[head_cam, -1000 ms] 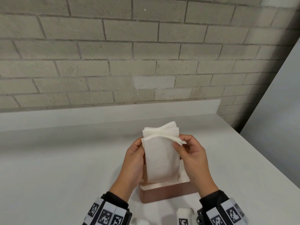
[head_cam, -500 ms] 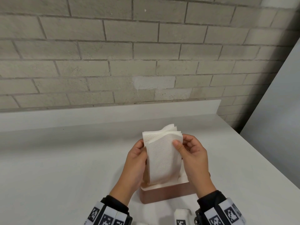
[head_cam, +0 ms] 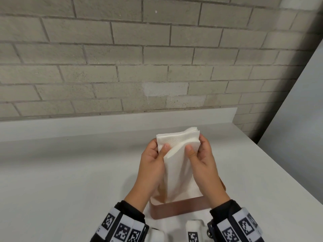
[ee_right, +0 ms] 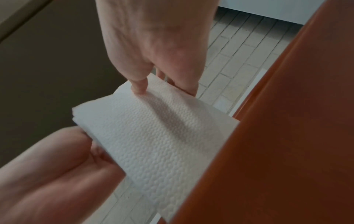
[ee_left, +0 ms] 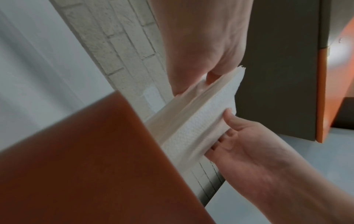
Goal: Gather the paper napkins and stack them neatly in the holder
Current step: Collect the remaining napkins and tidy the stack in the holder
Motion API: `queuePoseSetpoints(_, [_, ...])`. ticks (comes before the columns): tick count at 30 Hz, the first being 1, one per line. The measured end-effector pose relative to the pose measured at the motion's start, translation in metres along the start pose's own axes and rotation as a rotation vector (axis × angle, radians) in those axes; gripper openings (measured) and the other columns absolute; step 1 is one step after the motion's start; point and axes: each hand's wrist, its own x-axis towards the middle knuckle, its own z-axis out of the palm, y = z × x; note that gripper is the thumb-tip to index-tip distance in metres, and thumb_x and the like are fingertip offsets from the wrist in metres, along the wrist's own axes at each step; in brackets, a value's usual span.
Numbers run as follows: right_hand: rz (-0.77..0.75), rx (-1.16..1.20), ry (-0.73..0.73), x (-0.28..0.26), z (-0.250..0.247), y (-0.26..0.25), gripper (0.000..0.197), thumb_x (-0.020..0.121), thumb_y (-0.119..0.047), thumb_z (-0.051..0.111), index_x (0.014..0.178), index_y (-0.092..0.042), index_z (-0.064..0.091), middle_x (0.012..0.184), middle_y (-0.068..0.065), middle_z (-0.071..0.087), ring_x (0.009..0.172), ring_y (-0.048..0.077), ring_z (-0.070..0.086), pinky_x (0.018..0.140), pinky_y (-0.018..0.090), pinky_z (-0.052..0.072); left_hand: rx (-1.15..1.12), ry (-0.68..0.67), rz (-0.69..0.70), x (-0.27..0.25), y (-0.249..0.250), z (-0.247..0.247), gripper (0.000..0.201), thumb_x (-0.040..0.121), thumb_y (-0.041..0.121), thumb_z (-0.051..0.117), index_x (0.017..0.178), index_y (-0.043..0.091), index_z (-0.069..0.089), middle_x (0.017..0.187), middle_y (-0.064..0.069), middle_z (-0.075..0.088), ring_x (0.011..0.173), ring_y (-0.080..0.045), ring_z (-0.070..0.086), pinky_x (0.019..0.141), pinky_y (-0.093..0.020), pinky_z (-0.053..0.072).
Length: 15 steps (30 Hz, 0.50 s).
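A stack of white paper napkins [head_cam: 176,165] stands upright in a reddish-brown holder [head_cam: 178,209] on the white counter. My left hand [head_cam: 160,146] grips the stack's left edge near the top, thumb on the front face. My right hand [head_cam: 195,145] pinches the right edge, thumb in front and fingers behind. The left wrist view shows the napkins [ee_left: 201,118] rising past the holder's wall [ee_left: 86,159], between my left hand [ee_left: 193,84] and right hand [ee_left: 226,125]. In the right wrist view my right hand [ee_right: 164,87] and left hand [ee_right: 91,144] hold the napkins [ee_right: 153,128] beside the holder [ee_right: 287,121].
The white counter [head_cam: 70,172] runs up to a raised lip under a grey brick wall [head_cam: 122,67]. Its right edge [head_cam: 272,165] falls away diagonally. Marker bands wrap both wrists, and small white rig parts [head_cam: 194,231] sit at the bottom edge.
The loose front napkin, which hung lower and curled to the right, now lies flatter against the stack. My left thumb has come round onto the front face. The holder has not moved.
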Motion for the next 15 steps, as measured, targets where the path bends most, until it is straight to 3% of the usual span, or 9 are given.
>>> queuePoseSetpoints(2, [-0.016, -0.057, 0.008, -0.002, 0.003, -0.001, 0.021, 0.094, -0.023, 0.058, 0.114, -0.020, 0.055, 0.103, -0.002, 0.068, 0.095, 0.012, 0.065, 0.079, 0.024, 0.052, -0.017, 0.003, 0.051, -0.004, 0.001, 0.006, 0.018, 0.097, 0.021, 0.046, 0.106, 0.018, 0.061, 0.091, 0.003, 0.073, 0.083, -0.017, 0.068, 0.067, -0.023, 0.054])
queuePoseSetpoints(4, [-0.066, -0.073, 0.082, -0.003, 0.005, -0.003, 0.011, 0.093, -0.019, 0.058, 0.104, -0.020, 0.057, 0.094, -0.003, 0.068, 0.085, 0.008, 0.065, 0.070, 0.019, 0.050, -0.006, 0.052, 0.139, -0.008, -0.002, 0.009, 0.025, 0.096, 0.038, 0.041, 0.105, 0.023, 0.059, 0.089, 0.012, 0.069, 0.085, -0.011, 0.065, 0.069, -0.020, 0.052])
queuePoseSetpoints(7, [-0.139, -0.059, 0.174, -0.004, 0.004, -0.007, 0.008, 0.092, -0.023, 0.057, 0.100, -0.024, 0.057, 0.094, -0.005, 0.067, 0.083, 0.004, 0.064, 0.068, 0.015, 0.049, 0.058, 0.049, 0.288, -0.015, -0.011, 0.011, 0.048, 0.087, 0.062, 0.043, 0.115, 0.024, 0.051, 0.103, 0.014, 0.065, 0.092, -0.008, 0.062, 0.076, -0.025, 0.054])
queuePoseSetpoints(8, [-0.151, -0.056, 0.194, -0.004, 0.003, -0.008, 0.007, 0.093, -0.023, 0.057, 0.100, -0.024, 0.056, 0.093, -0.006, 0.066, 0.083, 0.003, 0.064, 0.068, 0.014, 0.049, 0.103, 0.040, 0.302, -0.017, -0.015, 0.011, 0.049, 0.085, 0.061, 0.046, 0.118, 0.025, 0.050, 0.105, 0.014, 0.064, 0.092, -0.007, 0.062, 0.078, -0.028, 0.054])
queuePoseSetpoints(11, [-0.161, -0.037, 0.202, -0.007, 0.002, -0.005, 0.008, 0.094, -0.020, 0.055, 0.101, -0.020, 0.057, 0.090, -0.008, 0.066, 0.080, 0.002, 0.063, 0.067, 0.013, 0.048, 0.322, 0.058, 0.302, -0.019, -0.025, 0.013, 0.028, 0.088, 0.044, 0.047, 0.115, 0.034, 0.049, 0.101, 0.019, 0.064, 0.086, -0.008, 0.065, 0.076, -0.042, 0.056])
queuePoseSetpoints(15, [-0.113, -0.010, 0.128, -0.015, 0.003, 0.000, 0.019, 0.089, -0.015, 0.061, 0.107, -0.021, 0.057, 0.096, -0.006, 0.068, 0.087, 0.007, 0.065, 0.072, 0.019, 0.051, 0.411, 0.149, 0.255, -0.018, -0.032, 0.011, 0.017, 0.089, 0.037, 0.045, 0.107, 0.038, 0.046, 0.097, 0.021, 0.063, 0.079, -0.009, 0.064, 0.076, -0.047, 0.053])
